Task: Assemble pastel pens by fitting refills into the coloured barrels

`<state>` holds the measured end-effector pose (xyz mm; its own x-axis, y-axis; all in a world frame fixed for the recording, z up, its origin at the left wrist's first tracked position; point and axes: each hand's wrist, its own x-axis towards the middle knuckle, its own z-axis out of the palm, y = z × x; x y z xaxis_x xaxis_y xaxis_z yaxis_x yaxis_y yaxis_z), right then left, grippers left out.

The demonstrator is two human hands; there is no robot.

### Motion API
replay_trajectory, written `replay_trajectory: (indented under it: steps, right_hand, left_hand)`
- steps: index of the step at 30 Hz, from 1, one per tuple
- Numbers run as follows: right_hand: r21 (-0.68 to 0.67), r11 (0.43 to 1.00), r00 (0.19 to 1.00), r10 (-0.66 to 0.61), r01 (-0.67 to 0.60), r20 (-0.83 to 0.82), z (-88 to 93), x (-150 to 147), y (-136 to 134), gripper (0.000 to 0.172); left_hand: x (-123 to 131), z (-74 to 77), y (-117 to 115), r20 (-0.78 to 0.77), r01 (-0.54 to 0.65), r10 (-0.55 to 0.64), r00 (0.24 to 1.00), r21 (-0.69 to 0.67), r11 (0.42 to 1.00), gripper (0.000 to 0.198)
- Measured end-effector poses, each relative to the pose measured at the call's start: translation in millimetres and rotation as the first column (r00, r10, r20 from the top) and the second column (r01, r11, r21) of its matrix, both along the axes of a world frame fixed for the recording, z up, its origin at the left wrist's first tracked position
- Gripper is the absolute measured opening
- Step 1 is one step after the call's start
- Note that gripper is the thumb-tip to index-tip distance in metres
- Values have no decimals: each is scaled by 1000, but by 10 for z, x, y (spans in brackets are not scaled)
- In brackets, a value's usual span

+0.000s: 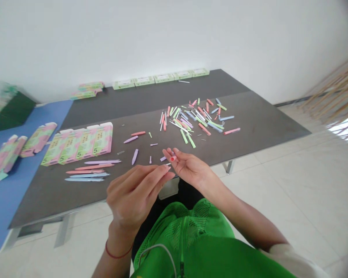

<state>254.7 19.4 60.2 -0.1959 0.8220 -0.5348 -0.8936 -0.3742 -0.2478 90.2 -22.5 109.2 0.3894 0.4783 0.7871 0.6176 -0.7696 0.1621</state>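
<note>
Over the table's near edge, my left hand (137, 189) is closed in a pinch, with a thin white pen refill (168, 164) showing at its fingertips. My right hand (191, 166), palm up, has its fingers curled around a red pen barrel (173, 158) whose round open end faces the left hand. The two hands are close together, and the fingers cover most of both parts. A purple barrel (162, 158) lies just behind the right fingertips. Beyond the left hand are another purple barrel (135, 156), a red barrel (138, 133) and small purple pen parts (150, 159).
Loose barrels and refills lie in a mixed pile (191, 119) at centre right. Several whole pens (89, 171) lie at left, below upright printed boxes (85, 144). More boxes (162, 78) line the wall. Flattened cartons (39, 139) rest on a blue table (0, 197).
</note>
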Motion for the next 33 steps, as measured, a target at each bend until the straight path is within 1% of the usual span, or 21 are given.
replay_trajectory:
  steps: [3, 8, 13, 16, 19, 23, 26, 33]
  right_hand:
    - [-6, 1000, 1000, 4, -4, 3, -12, 6, -4, 17]
    - [49, 998, 999, 31, -30, -21, -26, 25, -40, 16]
    - [66, 998, 999, 23, -21, -25, 14, 8, -85, 16]
    - [74, 997, 1000, 12, -12, -11, 23, -13, -99, 17]
    - [94, 995, 1000, 13, -12, -4, 13, -23, -103, 15]
    - [101, 995, 1000, 17, -18, 8, 2, -25, -106, 16]
    - [110, 994, 1000, 22, -23, 14, -3, -27, -110, 15]
    - [118, 992, 999, 37, -38, 11, -31, -33, -112, 16]
  left_hand:
    - [18, -9, 2, 5, 10, -10, 1000, -14, 1000, 19]
    - [34, -8, -28, 30, 28, -27, 999, -34, 999, 19]
    - [69, -21, -31, 88, -31, 32, 996, -12, 999, 21]
    - [99, -42, -7, 115, -24, 24, 993, -1, 1000, 23]
    - [123, -64, 27, 97, 16, -15, 995, -5, 1000, 23]
    - [127, -95, 66, 24, 10, -10, 1000, 1, 1000, 22]
    - [115, -123, 89, -25, 26, -27, 999, -21, 999, 23]
    - [108, -173, 135, -41, 68, -71, 997, -71, 995, 24]
